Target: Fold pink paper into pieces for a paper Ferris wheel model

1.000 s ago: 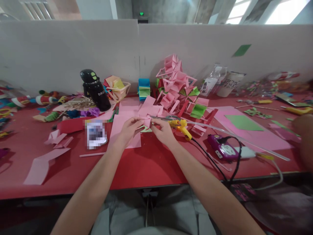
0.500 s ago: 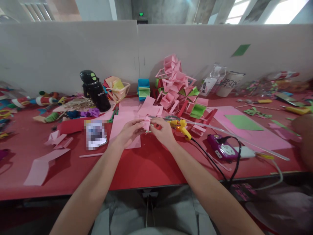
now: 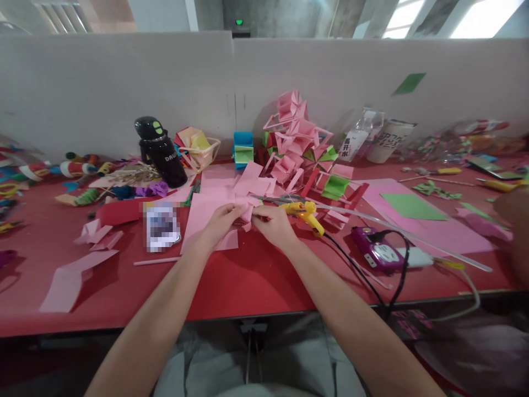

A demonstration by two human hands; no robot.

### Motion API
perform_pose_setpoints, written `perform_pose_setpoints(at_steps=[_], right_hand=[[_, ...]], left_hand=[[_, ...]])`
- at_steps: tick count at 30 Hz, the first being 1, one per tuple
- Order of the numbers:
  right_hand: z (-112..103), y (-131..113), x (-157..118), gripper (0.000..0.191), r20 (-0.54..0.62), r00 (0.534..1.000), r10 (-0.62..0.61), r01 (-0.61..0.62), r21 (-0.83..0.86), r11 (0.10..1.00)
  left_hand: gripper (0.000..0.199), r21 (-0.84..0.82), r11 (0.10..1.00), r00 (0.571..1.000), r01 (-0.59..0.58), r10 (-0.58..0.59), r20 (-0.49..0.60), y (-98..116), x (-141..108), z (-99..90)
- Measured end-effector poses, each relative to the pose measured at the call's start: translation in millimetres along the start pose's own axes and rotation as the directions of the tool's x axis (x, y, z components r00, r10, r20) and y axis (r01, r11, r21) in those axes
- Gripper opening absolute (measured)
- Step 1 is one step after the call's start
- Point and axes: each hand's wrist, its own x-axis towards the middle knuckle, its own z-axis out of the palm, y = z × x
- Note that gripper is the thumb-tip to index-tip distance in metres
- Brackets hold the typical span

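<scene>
Between my hands is a small folded piece of pink paper [image 3: 247, 214], held just above the table. My left hand [image 3: 223, 223] pinches its left side, fingers closed. On its right side my right hand [image 3: 273, 221] has its fingertips pressed together against the paper. Flat pink sheets [image 3: 206, 212] lie under and behind my left hand. A yellow glue gun [image 3: 308, 215] rests close to my right hand, with scissors [image 3: 276, 198] partly hidden behind the fingers. A pile of folded pink paper chairs [image 3: 293, 138] stands beyond.
A black bottle [image 3: 161, 154] and a small basket [image 3: 202, 154] stand behind on the left. A blurred phone-like item [image 3: 162, 226] lies left of my arm. To the right are a purple device [image 3: 378, 251] with cables, a green sheet [image 3: 413, 205] and another person's arm [image 3: 512, 226].
The folded pink paper has turned in my fingers, and a flap now points downward. My right hand has shifted its grip slightly. The things on the table stay in place.
</scene>
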Motion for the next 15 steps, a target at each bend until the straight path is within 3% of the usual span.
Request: perform_pose_setpoints(at_steps=[9, 15], right_hand=[[2.9, 0.8, -2.0, 0.029, -0.046, 0.994, 0.096, -0.097, -0.018, 0.995], [2.4, -6.1, 0.3, 0.021, 0.045, 0.987, 0.154, -0.160, 0.199, 0.967]], left_hand=[[0.036, -0.039, 0.999, 0.998, -0.002, 0.004, 0.056, 2.7, -4.6, 6.5], [0.033, -0.037, 0.996, 0.996, -0.076, 0.078, 0.032, 0.1, -2.1, 6.9]])
